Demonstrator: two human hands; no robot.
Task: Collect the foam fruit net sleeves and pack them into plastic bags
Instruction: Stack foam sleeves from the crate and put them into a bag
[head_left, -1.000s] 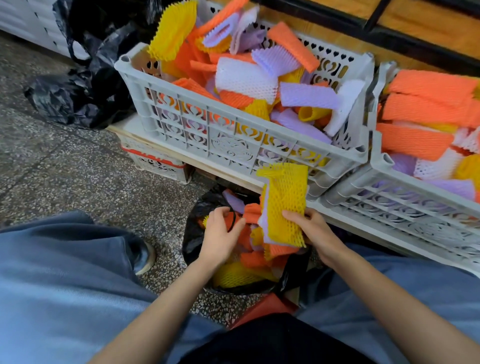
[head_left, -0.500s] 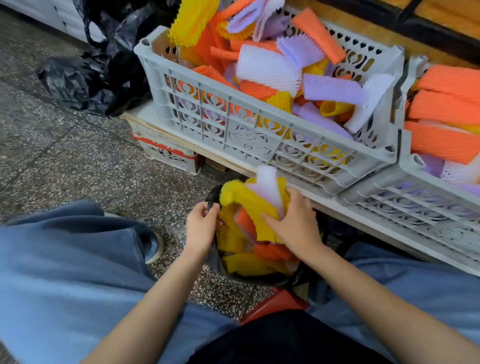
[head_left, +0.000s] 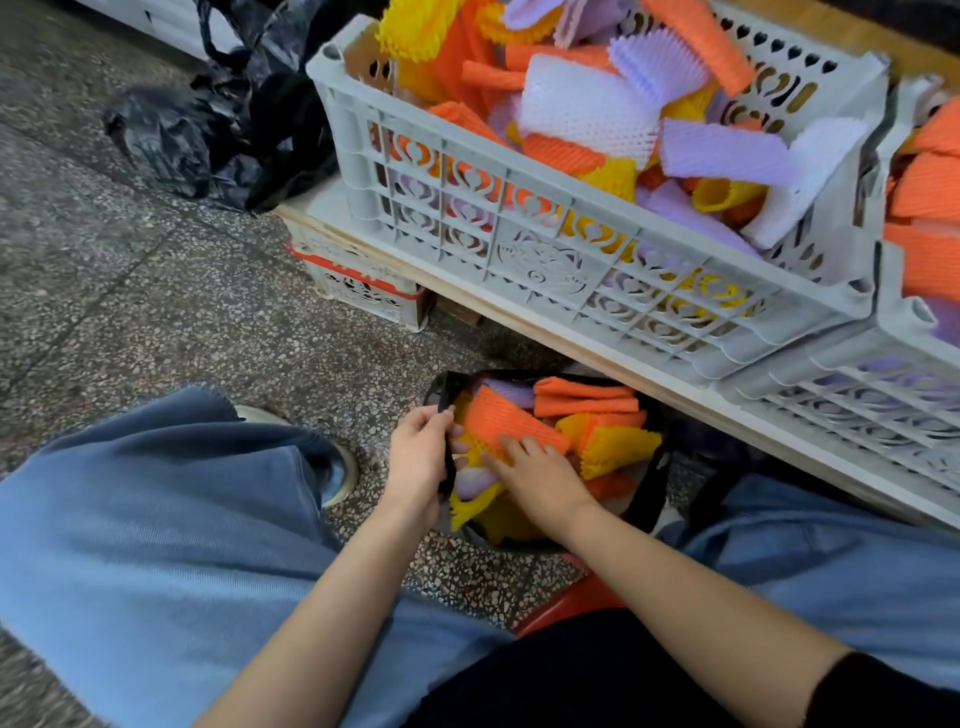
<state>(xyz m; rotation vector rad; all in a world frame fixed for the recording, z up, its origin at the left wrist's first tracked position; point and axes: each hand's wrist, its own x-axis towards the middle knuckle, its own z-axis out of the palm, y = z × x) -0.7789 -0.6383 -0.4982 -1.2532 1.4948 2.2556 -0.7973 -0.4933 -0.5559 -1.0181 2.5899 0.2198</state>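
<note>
Head view, looking down: pinching the rim of the black plastic bag (head_left: 652, 493) with the left hand (head_left: 418, 460), fingers (head_left: 434, 422) curled round the near-left edge to hold the mouth wide. Pressing down with the right hand (head_left: 540, 480), fingers (head_left: 519, 448) straight and close together, flat on an orange sleeve (head_left: 511, 418) at the top of the pile. Looks like the tamping step, judging by that flat hand. Plenty of foam sleeves (head_left: 582, 400) already in the bag down on the floor (head_left: 156, 291), orange, yellow and lilac, heaped to about the rim. Best to push straight down through the middle, not toward the far side, or risk springing the yellow ones (head_left: 618, 449) out over the edge. Worth lifting the rim a little with the left while pressing, to give the foam a wall to settle against. Go gently: springy stuff, likely to rebound once released, and thin plastic, likely to tear if yanked. Far from finished, by the look of it: up on the worktop (head_left: 519, 319), a grey crate (head_left: 519, 228) piled high with more sleeves, and a second crate (head_left: 852, 400) touching it, also loaded. More black bags (head_left: 208, 140) lying crumpled on the floor beyond, handy as spares.
</note>
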